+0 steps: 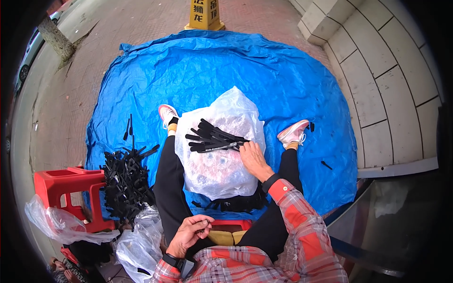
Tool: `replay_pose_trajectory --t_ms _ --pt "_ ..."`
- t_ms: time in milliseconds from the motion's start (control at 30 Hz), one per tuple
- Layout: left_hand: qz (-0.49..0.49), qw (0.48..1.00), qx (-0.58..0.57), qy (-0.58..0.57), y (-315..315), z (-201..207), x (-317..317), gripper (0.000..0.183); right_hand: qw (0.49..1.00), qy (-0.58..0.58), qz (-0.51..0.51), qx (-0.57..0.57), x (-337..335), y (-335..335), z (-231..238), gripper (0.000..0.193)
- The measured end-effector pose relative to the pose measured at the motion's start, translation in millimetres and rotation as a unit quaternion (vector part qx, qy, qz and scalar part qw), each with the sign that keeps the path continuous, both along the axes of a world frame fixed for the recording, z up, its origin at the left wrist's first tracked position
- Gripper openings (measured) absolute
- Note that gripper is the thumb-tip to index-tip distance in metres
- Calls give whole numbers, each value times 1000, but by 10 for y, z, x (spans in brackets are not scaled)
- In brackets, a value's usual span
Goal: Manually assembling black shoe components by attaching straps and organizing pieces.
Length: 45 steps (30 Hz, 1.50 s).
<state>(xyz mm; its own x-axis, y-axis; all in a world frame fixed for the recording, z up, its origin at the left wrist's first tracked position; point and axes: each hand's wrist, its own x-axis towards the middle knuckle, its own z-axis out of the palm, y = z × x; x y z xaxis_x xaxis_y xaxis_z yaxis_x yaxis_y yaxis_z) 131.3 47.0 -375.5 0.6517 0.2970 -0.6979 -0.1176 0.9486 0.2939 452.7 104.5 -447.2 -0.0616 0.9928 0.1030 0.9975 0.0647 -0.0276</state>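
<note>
My right hand (255, 159) is closed over the near-right end of a fanned bunch of narrow black strips (212, 137). The strips lie on a clear plastic sheet or bag (217, 181), which covers a pale pinkish surface between my knees. Close to my lap, my left hand (191, 234) is curled in a pinch. Something small and dark seems to be at its fingertips, too little of it showing to name. A large heap of similar black strips (126, 181) lies left of my leg, and more black strips (240, 202) show below the plastic's near edge.
A wrinkled blue tarp (302, 80) spreads underneath. At left stand a red plastic stool (71, 181) and crumpled clear bags (139, 245). A yellow sign stand (205, 16) is beyond the tarp; a tiled wall (396, 89) and a glass-sided case (382, 217) are at right.
</note>
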Motion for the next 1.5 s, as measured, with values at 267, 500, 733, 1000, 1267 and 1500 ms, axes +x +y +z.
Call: replay_pose_trajectory --t_ms 267,500,733,1000,1267,1500 --pt "19 993 109 -29 -110 222 103 18 685 682 -219 -131 -187 -744 608 24" --pt "35 985 167 -32 -281 615 163 31 681 701 -149 -148 -812 -1465 1201 29" --pt "64 959 276 -16 -464 762 79 26 664 713 -88 -207 -1203 -1848 1426 27" --pt "38 963 266 -20 -509 743 -22 24 574 781 -65 -239 -1274 -1846 1479 23" --pt "22 955 294 12 -593 792 -3 22 472 840 -61 -263 -1384 -1757 1473 23" --pt "6 934 353 57 -556 827 -124 21 605 730 -27 -317 -1314 -1666 1582 17"
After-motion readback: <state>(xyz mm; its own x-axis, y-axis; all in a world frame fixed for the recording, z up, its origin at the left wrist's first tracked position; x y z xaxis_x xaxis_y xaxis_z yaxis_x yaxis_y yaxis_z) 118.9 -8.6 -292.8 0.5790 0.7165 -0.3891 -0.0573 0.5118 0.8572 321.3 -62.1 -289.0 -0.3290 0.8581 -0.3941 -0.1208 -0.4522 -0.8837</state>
